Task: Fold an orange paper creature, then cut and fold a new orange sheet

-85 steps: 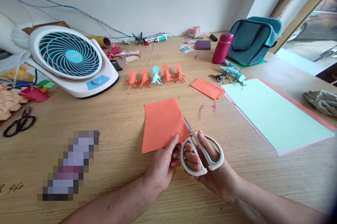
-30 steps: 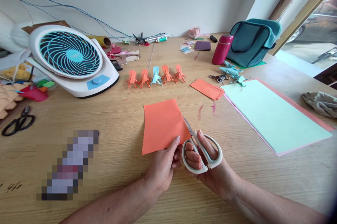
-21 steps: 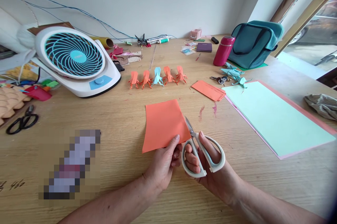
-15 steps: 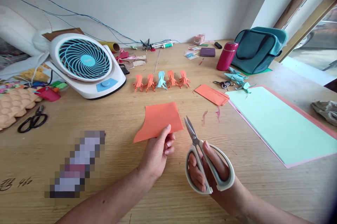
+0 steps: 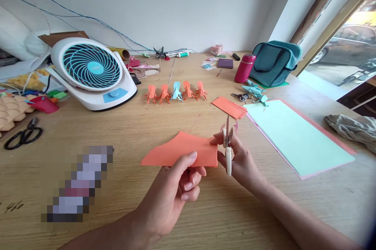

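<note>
My left hand (image 5: 179, 187) pinches an orange sheet of paper (image 5: 173, 150) by its near edge, thumb on top and fingers beneath. The paper is held above the table, with a curved edge at its left. At its right edge is my right hand (image 5: 239, 156), closed on white-handled scissors (image 5: 228, 160) whose blades point up and away. Fingertips of that hand touch or nearly touch the paper's right edge. Beyond the hands stand several folded paper figures in a row, orange ones (image 5: 188, 90) and a light blue one (image 5: 176, 91). Orange paper strips (image 5: 229, 107) lie behind the scissors.
Pale green sheets (image 5: 299, 136) lie at the right, near a cloth (image 5: 352, 130). Behind them are blue folded figures (image 5: 255, 90), keys (image 5: 242, 97), a pink bottle (image 5: 245, 68) and a teal bag (image 5: 274, 64). A fan (image 5: 94, 73) and black scissors (image 5: 25, 136) are at the left.
My right hand has moved up to the paper's right edge, and the scissors have turned edge-on. My left hand has tilted the paper flatter. The view has shifted slightly right.
</note>
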Available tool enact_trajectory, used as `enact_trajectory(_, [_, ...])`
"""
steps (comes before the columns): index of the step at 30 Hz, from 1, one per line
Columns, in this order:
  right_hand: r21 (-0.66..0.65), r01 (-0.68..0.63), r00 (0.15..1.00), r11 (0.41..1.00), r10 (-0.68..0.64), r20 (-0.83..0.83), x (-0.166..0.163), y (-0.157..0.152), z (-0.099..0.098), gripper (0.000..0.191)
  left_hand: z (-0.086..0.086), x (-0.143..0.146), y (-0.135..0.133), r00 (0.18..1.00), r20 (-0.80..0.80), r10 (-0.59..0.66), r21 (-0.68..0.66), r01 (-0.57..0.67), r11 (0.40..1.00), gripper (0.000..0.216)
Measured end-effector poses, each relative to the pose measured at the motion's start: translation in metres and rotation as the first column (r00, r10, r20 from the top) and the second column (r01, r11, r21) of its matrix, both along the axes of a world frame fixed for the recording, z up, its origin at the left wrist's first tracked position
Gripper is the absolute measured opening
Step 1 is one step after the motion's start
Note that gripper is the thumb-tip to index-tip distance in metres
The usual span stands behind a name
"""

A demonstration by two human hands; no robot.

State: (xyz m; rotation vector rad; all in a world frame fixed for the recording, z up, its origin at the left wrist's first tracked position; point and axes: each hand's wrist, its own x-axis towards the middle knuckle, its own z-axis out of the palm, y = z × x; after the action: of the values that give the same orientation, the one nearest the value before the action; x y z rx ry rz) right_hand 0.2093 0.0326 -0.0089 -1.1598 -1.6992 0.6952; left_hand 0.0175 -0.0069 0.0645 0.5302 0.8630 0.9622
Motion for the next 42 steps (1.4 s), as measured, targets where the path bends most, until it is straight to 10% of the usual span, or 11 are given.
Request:
enact_trajectory(5, [-0.19, -0.033, 0.947, 0.981, -0.03, -0.32, -0.007, -0.006, 0.013, 0.018, 0.016, -0.01, -0.004, 0.999, -0.027, -0.024, 0.271, 0.03, 0.962, 0.046])
enact_trajectory(10, [-0.435, -0.051, 0.818, 0.899, -0.212, -0.534, -0.001, 0.0, 0.02, 0.027, 0.011, -0.022, 0.027, 0.842, -0.283, 0.459, 0.651, -0.183, 0.737, 0.025])
enact_trajectory(13, [-0.445, -0.089, 0.717, 0.891, -0.253, -0.649, 0.004, 0.007, 0.012, 0.027, -0.008, -0.028, 0.054, 0.662, -0.391, 0.64, 0.791, -0.115, 0.601, 0.056])
enact_trajectory(20, [-0.473, -0.201, 0.577, 0.858, -0.286, -0.765, 0.012, 0.016, -0.001, 0.029, -0.05, -0.018, 0.07, 0.897, -0.44, 0.042, 0.173, 0.039, 0.984, 0.087])
enact_trajectory(29, [-0.476, -0.232, 0.556, 0.848, -0.286, -0.781, 0.009, 0.015, 0.008, 0.03, -0.061, -0.014, 0.065, 0.902, -0.43, 0.039, 0.115, 0.012, 0.993, 0.062])
enact_trajectory(35, [-0.445, -0.248, 0.587, 0.861, -0.231, -0.776, 0.008, 0.012, 0.015, 0.029, -0.057, -0.014, 0.066, 0.982, -0.104, -0.16, -0.027, 0.158, 0.987, 0.036])
enact_trajectory(42, [-0.36, -0.256, 0.588, 0.897, -0.151, -0.794, 0.007, 0.012, 0.013, 0.028, -0.058, -0.017, 0.071, 1.0, -0.005, -0.002, 0.04, 0.002, 0.999, 0.027])
